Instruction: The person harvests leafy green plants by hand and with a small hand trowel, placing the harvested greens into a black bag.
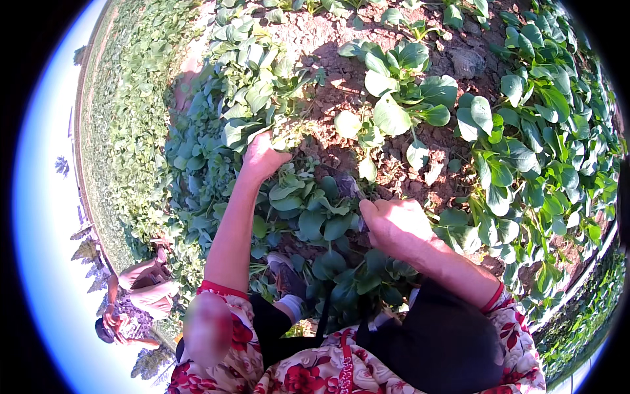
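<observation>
My left hand (265,156) is closed around the base of a leafy green plant (258,96), whose leaves spread above and to the left of it. Lower right of it, my right hand (397,224) grips a knife-like tool with a dark, soil-marked blade (344,184); its handle is hidden in the fist. The blade points up and left, just above a clump of round-leaved greens (315,209) between my forearms. Further up, a separate leafy plant (393,98) grows from dry, reddish soil (334,118).
Dense rows of greens (536,147) run down the right side, and more crop (133,123) covers the left. My shoe (288,276) is among leaves close below. Another person (138,305) crouches at the lower left. Clods (467,61) lie on the soil.
</observation>
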The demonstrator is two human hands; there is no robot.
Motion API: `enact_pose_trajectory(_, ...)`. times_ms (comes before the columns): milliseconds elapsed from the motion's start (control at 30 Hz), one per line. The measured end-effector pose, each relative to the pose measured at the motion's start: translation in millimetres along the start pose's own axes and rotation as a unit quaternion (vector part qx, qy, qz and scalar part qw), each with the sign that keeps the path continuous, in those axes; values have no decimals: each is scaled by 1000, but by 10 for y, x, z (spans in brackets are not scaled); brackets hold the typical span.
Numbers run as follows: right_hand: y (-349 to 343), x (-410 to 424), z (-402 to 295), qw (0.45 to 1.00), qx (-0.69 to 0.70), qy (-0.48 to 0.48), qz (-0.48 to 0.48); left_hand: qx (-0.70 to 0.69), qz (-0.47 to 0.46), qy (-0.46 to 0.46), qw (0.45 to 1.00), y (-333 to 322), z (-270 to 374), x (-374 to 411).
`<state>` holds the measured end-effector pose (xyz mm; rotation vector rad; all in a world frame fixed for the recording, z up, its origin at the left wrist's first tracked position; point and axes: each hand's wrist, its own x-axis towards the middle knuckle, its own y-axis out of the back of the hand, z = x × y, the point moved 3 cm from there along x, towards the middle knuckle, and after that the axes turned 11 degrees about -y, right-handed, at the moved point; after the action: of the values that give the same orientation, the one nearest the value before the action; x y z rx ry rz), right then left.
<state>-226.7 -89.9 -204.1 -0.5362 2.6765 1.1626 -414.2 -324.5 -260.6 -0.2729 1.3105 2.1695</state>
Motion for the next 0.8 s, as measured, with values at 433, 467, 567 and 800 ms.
enact_pose_trajectory(433,-210,444,90,994,12,-109,-19,317,-88,98,939,-175,193,-54)
enact_pose_trajectory(467,-159,428,-2,993,11,-115,-28,337,-99,93,932,-150,134,-97)
enact_pose_trajectory(567,-188,398,67,990,13,-135,-31,340,-126,80,929,-262,116,-49)
enact_pose_trajectory(800,-457,662,134,987,41,-153,-42,336,6,0,942,-335,-24,-89)
